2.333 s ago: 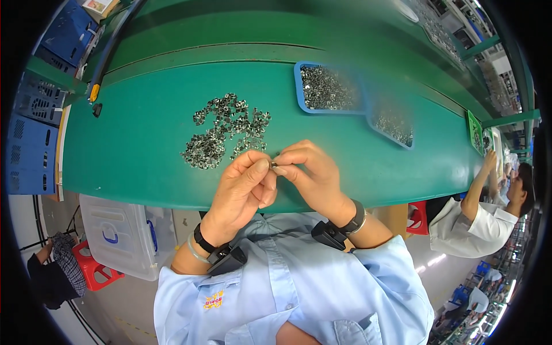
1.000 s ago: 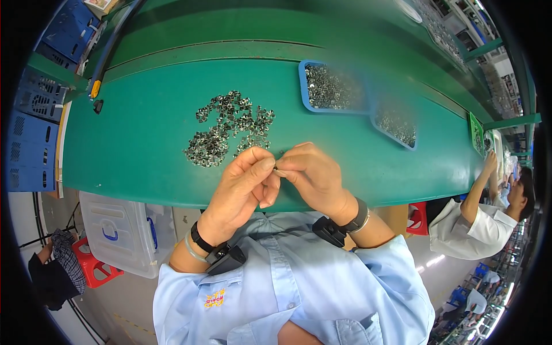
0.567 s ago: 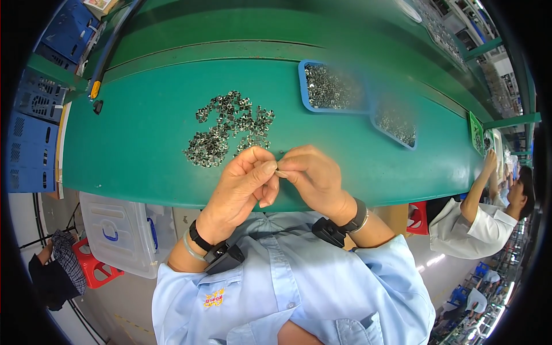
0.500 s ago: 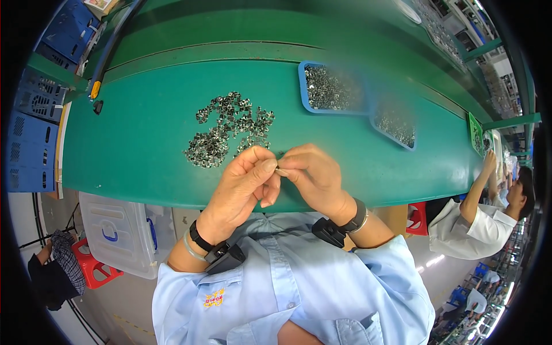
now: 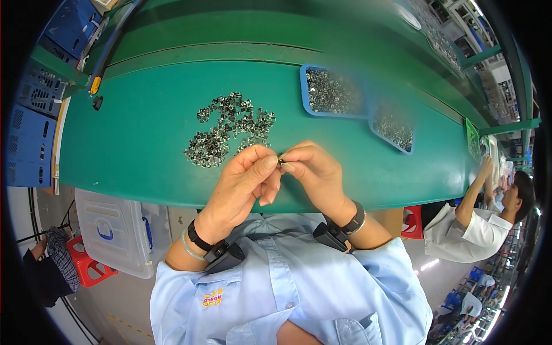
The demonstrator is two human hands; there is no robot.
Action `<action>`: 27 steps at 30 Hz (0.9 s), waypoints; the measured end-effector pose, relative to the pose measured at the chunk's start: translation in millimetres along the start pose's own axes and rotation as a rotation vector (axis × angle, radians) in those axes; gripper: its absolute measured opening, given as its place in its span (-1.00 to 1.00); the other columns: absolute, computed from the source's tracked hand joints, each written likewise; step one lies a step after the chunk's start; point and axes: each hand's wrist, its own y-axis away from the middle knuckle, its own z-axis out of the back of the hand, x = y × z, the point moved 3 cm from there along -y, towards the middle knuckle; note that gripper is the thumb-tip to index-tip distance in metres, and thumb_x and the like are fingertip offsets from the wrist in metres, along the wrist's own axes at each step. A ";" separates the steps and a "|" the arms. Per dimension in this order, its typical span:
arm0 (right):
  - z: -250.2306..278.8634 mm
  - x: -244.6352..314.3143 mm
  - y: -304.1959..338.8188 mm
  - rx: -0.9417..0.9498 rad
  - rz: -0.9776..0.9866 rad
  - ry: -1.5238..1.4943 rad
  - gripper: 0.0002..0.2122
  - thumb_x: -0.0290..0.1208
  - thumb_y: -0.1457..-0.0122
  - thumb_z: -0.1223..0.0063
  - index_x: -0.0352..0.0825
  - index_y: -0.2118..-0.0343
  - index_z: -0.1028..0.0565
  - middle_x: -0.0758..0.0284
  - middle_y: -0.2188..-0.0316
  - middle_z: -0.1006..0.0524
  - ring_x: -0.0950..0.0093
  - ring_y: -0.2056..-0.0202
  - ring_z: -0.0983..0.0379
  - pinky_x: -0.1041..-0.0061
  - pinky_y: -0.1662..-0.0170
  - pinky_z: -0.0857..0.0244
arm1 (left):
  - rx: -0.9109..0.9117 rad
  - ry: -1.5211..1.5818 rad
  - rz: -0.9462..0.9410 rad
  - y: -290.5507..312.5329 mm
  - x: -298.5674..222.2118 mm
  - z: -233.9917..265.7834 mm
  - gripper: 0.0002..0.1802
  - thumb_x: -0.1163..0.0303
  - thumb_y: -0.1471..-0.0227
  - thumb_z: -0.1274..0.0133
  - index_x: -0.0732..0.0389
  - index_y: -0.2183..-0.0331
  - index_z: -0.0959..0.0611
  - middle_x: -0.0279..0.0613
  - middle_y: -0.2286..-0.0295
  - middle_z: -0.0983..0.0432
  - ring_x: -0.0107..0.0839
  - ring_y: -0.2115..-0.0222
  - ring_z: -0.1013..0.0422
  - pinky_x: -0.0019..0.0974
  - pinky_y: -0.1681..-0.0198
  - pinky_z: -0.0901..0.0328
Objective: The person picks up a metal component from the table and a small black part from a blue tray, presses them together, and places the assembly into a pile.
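Both my hands meet over the near part of the green table [image 5: 144, 138]. Between their fingertips is a small dark metal part [image 5: 280, 162], mostly covered by the fingers. My left hand [image 5: 247, 178] pinches it with thumb and forefinger, the other fingers curled below. From the other side, my right hand [image 5: 316, 175] pinches the same part with thumb and forefinger. Just beyond my left hand lies a loose pile of small shiny metal parts [image 5: 208, 148], spread over the table in clumps.
Two blue trays, one at the back [image 5: 305, 95] and one further right [image 5: 392, 148], hold many small metal parts. A yellow-handled tool [image 5: 95, 86] is at the far left. Blue crates [image 5: 29, 149] and a lidded clear box [image 5: 109, 230] stand left. A co-worker [image 5: 471, 230] sits at right.
My right fingertips have parted slightly from the left ones, so more of the small dark part shows between them. The pile and trays lie as before.
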 end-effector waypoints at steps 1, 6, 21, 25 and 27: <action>-0.2 -0.3 0.2 0.000 0.000 0.001 -0.91 -0.62 -0.04 -0.10 -0.36 0.36 -0.48 0.33 0.39 -0.49 0.53 0.34 -0.40 0.58 0.25 -0.30 | 0.001 0.001 0.000 0.2 0.2 -0.5 -0.78 0.25 -0.16 0.07 0.22 0.37 -0.45 -0.32 0.63 -0.38 -0.63 0.68 -0.26 -0.56 0.67 -0.13; -1.2 -3.9 2.1 -0.022 -0.004 -0.023 -0.91 -0.62 -0.05 -0.09 -0.37 0.36 -0.48 0.32 0.39 -0.48 0.52 0.33 -0.40 0.58 0.25 -0.30 | -0.064 -0.076 -0.032 0.8 -0.3 -0.7 -0.84 0.34 -0.14 0.05 0.23 0.33 -0.45 -0.29 0.64 -0.37 -0.59 0.70 -0.27 -0.53 0.68 -0.14; -1.1 1.3 2.8 -0.050 0.103 0.127 -0.91 -0.60 -0.05 -0.10 -0.35 0.37 -0.47 0.32 0.39 -0.49 0.52 0.35 -0.41 0.57 0.29 -0.32 | -0.085 -0.073 -0.041 3.4 -3.1 -5.2 -0.87 0.39 -0.13 0.05 0.22 0.28 -0.45 -0.29 0.62 -0.37 -0.58 0.69 -0.27 -0.54 0.70 -0.14; -0.9 1.1 2.7 -0.044 0.100 0.141 -0.92 -0.60 -0.06 -0.10 -0.35 0.36 -0.48 0.31 0.38 -0.48 0.51 0.34 -0.41 0.57 0.29 -0.32 | -0.064 -0.077 -0.033 3.3 -4.2 -5.6 -0.86 0.37 -0.15 0.07 0.25 0.32 -0.44 -0.31 0.57 -0.42 -0.63 0.67 -0.29 -0.57 0.67 -0.13; -1.1 -2.9 3.7 -0.057 0.044 0.029 -0.91 -0.60 -0.05 -0.10 -0.35 0.35 -0.48 0.31 0.37 -0.47 0.51 0.33 -0.40 0.58 0.28 -0.31 | -0.058 -0.072 -0.022 2.9 -3.4 -5.2 -0.85 0.36 -0.15 0.07 0.24 0.31 -0.45 -0.30 0.58 -0.42 -0.62 0.67 -0.29 -0.56 0.67 -0.13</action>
